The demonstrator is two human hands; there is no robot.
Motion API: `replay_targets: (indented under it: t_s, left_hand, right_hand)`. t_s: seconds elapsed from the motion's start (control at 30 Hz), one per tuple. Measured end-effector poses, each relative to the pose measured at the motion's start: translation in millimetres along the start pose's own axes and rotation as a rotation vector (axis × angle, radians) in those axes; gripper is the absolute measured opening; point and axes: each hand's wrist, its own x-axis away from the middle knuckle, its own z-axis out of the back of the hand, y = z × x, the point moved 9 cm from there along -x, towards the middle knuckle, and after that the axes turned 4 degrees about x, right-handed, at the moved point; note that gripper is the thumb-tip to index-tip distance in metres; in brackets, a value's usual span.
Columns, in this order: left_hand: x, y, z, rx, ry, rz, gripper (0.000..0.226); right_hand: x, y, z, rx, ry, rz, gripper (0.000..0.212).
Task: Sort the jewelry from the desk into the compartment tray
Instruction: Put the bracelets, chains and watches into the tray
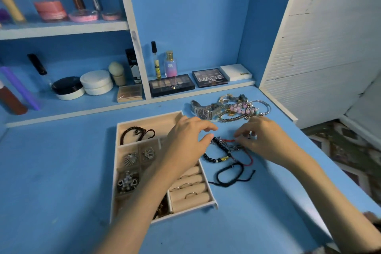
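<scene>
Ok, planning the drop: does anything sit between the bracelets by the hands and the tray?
Only the left hand, over the tray's right side beside the bead bracelet; nothing else visible lies between.

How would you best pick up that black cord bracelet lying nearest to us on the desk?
Pinch the black cord bracelet on its near arc, coming straight down from above. It lies flat and that arc is free all round, while its far side lies right by the red cord.
</scene>
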Motion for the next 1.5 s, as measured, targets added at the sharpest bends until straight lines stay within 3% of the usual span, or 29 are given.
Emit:
replay_targets:
  t_s: [0.27,0.5,0.73,1.03,1.2,1.33,1.5]
  left_hand:
    - [-4.9,2.1,-2.8,-0.021,0.0,-0.007,0.021]
    - [-10.1,-2.8,-10.6,-0.164,-0.047,-0.001,0.029]
    - [-13.4,-7.6,-26.3,-0.37,-0.124,-0.006,0.032]
    - [-13.7,-6.2,-24.0,-0.337,-0.079,-0.008,0.027]
    - [-13.5,10.4,-21.8,-0.04,-0.044,-0.029,0.03]
    - [-18.6,19.0,-31.5,-0.03,-0.07,-0.057,0.036]
    - [-21.3,15.6,-40.4,-0.006,-0.07,-0.07,0.016]
  right_hand:
    - [-3.6,-0.4,-6.9,0.009,-0.106,-0.063,0.004]
    - [12.2,0.1,30.9,-0.408,0.063,-0.108,0.012]
    - [18.0,-12.5,68.8,-0.599,0.281,-0.036,0.006]
    - [19.9,-16.6,75.3,-0.737,0.367,-0.018,0.005]
    - [18.8,-16.4,75.6,-0.779,0.376,-0.019,0.003]
    - [17.5,-16.9,75.5,-0.838,0.385,-0.016,0.004]
    - [17.8,-12.0,78.7,-0.908,0.448,-0.041,0.006]
